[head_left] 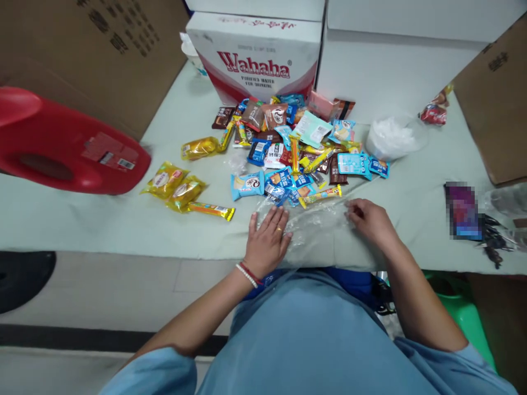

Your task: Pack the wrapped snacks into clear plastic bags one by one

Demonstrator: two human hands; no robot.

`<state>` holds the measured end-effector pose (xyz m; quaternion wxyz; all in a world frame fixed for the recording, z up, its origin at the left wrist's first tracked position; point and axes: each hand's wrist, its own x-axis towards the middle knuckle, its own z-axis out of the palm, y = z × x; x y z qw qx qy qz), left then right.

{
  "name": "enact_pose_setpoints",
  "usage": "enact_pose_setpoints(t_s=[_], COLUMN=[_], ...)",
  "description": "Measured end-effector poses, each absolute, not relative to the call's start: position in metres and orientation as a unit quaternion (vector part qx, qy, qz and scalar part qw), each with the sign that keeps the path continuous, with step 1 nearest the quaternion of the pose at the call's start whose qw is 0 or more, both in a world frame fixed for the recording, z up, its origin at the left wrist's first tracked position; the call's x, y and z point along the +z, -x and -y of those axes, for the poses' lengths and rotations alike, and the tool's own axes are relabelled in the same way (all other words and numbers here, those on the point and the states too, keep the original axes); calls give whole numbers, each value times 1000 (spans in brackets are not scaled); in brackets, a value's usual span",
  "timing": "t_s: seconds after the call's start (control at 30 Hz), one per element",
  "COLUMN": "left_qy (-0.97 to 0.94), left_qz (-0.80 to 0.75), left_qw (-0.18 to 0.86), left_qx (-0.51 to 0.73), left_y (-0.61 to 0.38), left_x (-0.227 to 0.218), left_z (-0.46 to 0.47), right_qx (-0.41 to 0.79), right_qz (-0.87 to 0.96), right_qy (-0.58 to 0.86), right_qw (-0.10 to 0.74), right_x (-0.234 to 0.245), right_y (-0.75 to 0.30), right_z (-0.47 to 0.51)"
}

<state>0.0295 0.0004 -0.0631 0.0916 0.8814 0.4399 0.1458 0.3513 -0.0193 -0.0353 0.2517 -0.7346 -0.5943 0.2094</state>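
A clear plastic bag [319, 227] lies flat on the pale green table [102, 225] at its near edge. My left hand [267, 238] rests flat on the bag's left side, fingers stretched out. My right hand [370, 219] sits on the bag's right side, its fingers curled and pinching the plastic. Just beyond the bag is a pile of small snack packets [296, 148] in blue, brown, yellow and pink wrappers. The nearest ones, a blue packet [247, 185] and a yellow bar [321, 195], lie a little past my fingertips.
Yellow packets [177, 186] lie left of the pile. A red plastic jug [61, 145] lies on its side at far left. A Wahaha carton [257, 55] and white boxes stand behind; cardboard stands at both sides. A stack of clear bags [389, 137], a phone [463, 211] and keys are at right.
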Motion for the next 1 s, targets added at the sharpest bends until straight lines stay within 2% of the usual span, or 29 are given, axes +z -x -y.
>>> enact_pose_setpoints(t_s=[0.07,0.17,0.23,0.33,0.4,0.53,0.63,0.77,0.87,1.0], left_qy=[-901,-926,-933,-932,-927,-899,-881,-855,-856,-863], left_qz=[-403,-348,-332,-338,-349,-387,-435,-494,-492,-485], left_qw=[99,109,109,97,80,59,86,108,116,109], left_qx=[129,100,86,89,116,196,167,115,104,93], left_y=[-29,-26,-22,-14,-8,1,2,6,12,14], left_x=[-62,-58,-55,-46,-39,-37,-47,-61,-63,-62], left_z=[-11,-29,-42,-55,-53,-18,11,12,-5,-15], right_qx=[173,122,186,372,447,483,489,448,345,216], right_qz=[604,631,704,806,805,750,745,778,816,838], right_qy=[743,698,601,422,376,430,434,423,449,490], right_qw=[231,317,329,185,107,141,130,120,118,106], right_x=[-27,-1,14,20,13,-2,5,33,43,29], right_y=[-359,-348,-333,-319,-320,-337,-351,-346,-306,-215], right_z=[21,20,20,26,36,64,70,31,-24,-91])
